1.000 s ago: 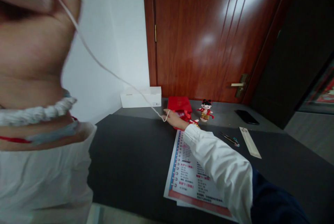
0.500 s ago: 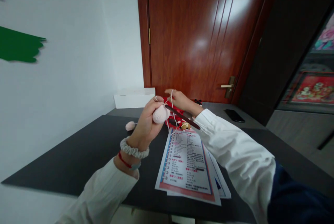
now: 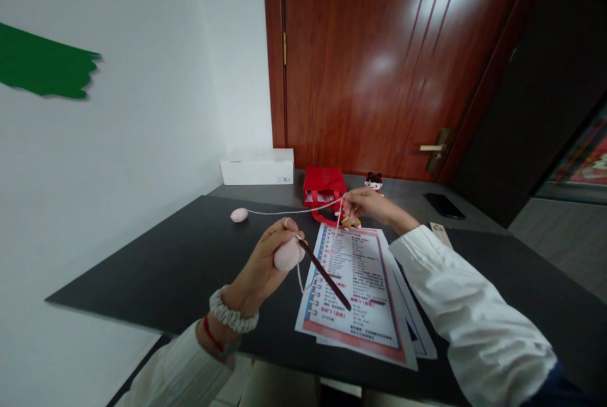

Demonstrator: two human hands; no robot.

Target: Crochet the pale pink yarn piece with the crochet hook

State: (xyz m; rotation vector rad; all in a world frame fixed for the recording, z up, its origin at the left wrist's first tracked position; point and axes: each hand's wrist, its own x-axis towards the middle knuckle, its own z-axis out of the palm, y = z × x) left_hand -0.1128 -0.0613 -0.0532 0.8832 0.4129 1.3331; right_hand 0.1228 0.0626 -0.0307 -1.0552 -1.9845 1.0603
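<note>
My left hand (image 3: 263,268) is shut on a dark crochet hook (image 3: 326,275) and a pale pink crocheted piece (image 3: 289,255), which hides part of my palm. The hook's shaft slants down to the right over printed spiral-bound sheets (image 3: 353,287). My right hand (image 3: 367,205) pinches a thin pale yarn strand (image 3: 289,211) above the far edge of the sheets. That strand runs left to a small pink yarn ball (image 3: 239,215) lying on the dark tabletop (image 3: 142,268).
A red paper bag (image 3: 322,186), a small doll (image 3: 374,182), a white box (image 3: 258,167) and a black phone (image 3: 443,205) stand along the far shelf. A wooden door (image 3: 360,59) rises behind them. A white wall runs along the left.
My left forearm has dropped from close to the camera to low over the table, with hook and pink piece in hand. My right hand has moved right, and the yarn ball now shows on the table.
</note>
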